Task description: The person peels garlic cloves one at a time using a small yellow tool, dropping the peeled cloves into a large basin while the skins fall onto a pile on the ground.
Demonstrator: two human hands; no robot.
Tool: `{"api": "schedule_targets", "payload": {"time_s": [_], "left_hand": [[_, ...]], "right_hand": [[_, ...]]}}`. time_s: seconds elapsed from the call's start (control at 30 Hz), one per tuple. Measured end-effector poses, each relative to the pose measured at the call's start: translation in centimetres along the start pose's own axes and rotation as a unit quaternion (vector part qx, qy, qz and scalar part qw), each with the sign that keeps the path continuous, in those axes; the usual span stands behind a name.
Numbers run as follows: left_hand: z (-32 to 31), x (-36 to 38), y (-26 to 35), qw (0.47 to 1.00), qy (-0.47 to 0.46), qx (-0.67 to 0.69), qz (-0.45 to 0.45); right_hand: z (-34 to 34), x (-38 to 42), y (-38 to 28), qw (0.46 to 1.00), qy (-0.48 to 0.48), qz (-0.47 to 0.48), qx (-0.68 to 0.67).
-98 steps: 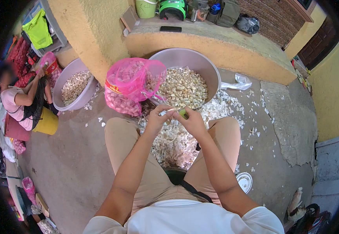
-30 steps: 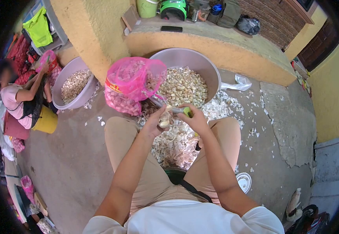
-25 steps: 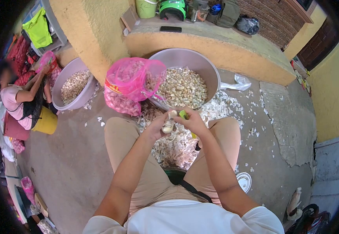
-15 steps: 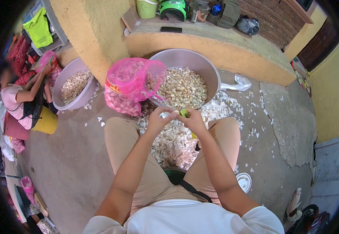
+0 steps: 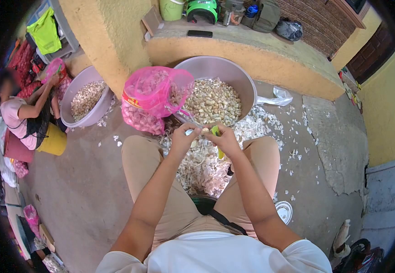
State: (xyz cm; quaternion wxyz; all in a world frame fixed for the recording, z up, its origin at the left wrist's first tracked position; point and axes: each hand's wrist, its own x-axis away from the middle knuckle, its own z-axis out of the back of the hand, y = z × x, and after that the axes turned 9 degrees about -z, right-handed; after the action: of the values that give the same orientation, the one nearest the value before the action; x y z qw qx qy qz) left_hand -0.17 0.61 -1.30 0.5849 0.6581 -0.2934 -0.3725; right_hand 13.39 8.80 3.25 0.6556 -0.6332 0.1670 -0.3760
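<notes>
Between my knees, both hands meet just in front of the large basin's near rim. My left hand [image 5: 182,139] pinches a pale garlic clove [image 5: 205,130] at its fingertips. My right hand [image 5: 228,140] is closed round a small knife with a yellow-green handle [image 5: 215,131], close beside the clove; its blade is hard to make out. Peeled cloves [image 5: 215,100] fill much of the lilac basin [image 5: 247,82] ahead. Leaning on its left side is a pink mesh bag [image 5: 143,120] of garlic. Papery skins [image 5: 202,170] lie heaped below my hands.
At the left, a person [image 5: 22,109] sits on a yellow bucket [image 5: 54,141] beside another basin [image 5: 104,104] of cloves. A ledge [image 5: 252,45] behind carries a phone [image 5: 200,34], a green helmet [image 5: 202,11] and bags. A white lid [image 5: 284,212] lies by my right leg.
The clove now shows between my fingertips. The knife handle has turned in my right hand, so more of its yellow-green length points downward. The basins and bag stay put.
</notes>
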Motion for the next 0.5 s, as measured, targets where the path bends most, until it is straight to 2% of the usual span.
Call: {"api": "schedule_targets", "payload": {"time_s": [0.07, 0.37, 0.5], "left_hand": [[0.0, 0.0, 0.2, 1.000, 0.004, -0.027, 0.008], [-0.1, 0.1, 0.1, 0.985, 0.031, -0.146, -0.087], [0.2, -0.2, -0.9, 0.979, 0.060, -0.193, -0.036]], "right_hand": [[-0.1, -0.4, 0.6, 1.000, -0.003, -0.004, -0.031], [-0.9, -1.1, 1.7, 0.997, 0.033, -0.046, -0.054], [-1.3, -1.2, 2.1, 0.992, 0.057, -0.032, -0.107]]}}
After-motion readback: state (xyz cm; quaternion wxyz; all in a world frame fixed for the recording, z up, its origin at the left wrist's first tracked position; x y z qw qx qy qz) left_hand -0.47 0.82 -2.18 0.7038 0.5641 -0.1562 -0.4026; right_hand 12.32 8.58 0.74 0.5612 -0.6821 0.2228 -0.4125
